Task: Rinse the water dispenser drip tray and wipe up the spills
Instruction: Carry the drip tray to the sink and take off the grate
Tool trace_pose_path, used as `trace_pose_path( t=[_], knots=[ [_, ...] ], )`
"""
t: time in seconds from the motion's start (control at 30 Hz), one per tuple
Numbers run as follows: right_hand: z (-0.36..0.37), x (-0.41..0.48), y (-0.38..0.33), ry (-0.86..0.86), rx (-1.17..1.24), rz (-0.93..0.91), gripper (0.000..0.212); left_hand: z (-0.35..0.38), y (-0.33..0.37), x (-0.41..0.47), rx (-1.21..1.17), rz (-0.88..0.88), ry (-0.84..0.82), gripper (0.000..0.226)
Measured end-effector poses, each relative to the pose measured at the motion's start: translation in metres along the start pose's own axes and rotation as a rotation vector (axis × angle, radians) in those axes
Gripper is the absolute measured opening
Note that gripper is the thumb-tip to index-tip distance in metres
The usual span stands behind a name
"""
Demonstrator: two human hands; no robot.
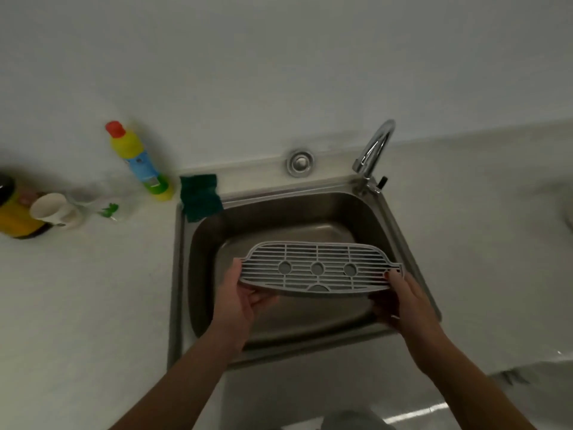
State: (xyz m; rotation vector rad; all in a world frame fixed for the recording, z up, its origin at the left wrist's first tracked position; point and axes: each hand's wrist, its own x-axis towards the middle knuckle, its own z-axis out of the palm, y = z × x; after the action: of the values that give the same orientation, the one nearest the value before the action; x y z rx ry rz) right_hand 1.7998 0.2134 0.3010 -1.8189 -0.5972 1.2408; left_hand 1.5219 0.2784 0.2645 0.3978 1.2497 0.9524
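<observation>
A grey slotted drip tray [319,268] with three round holes is held level over the steel sink [400,240]. My left hand [238,302] grips its left end from below, thumb on top. Its right end is gripped by my right hand [403,302] in the same way. The chrome faucet [373,150] stands at the sink's back right corner, and no water is running from it. A dark green sponge [200,195] lies on the sink's back left corner, partly over the basin edge.
On the white counter to the left stand a yellow bottle with a red cap [139,159], a clear glass [93,206], a white mug [54,211] and a yellow jar [15,209]. A white wall rises behind. The floor shows at the bottom.
</observation>
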Motion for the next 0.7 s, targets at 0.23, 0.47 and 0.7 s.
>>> trace_pose_path(
  t=[0.23, 0.47, 0.7],
  knots=[
    [-0.051, 0.069, -0.057, -0.257, -0.315, -0.088, 0.026, 0.062, -0.015, 0.003, -0.101, 0.095, 0.224, 0.053],
    [-0.047, 0.072, -0.098, -0.321, -0.856, -0.746, 0.025, 0.074, -0.024, 0.001, -0.073, 0.138, 0.33, 0.052],
    [0.034, 0.091, -0.067, -0.567, -1.16, -0.85, 0.035, 0.067, -0.031, 0.021, -0.034, 0.151, 0.312, 0.051]
  ],
)
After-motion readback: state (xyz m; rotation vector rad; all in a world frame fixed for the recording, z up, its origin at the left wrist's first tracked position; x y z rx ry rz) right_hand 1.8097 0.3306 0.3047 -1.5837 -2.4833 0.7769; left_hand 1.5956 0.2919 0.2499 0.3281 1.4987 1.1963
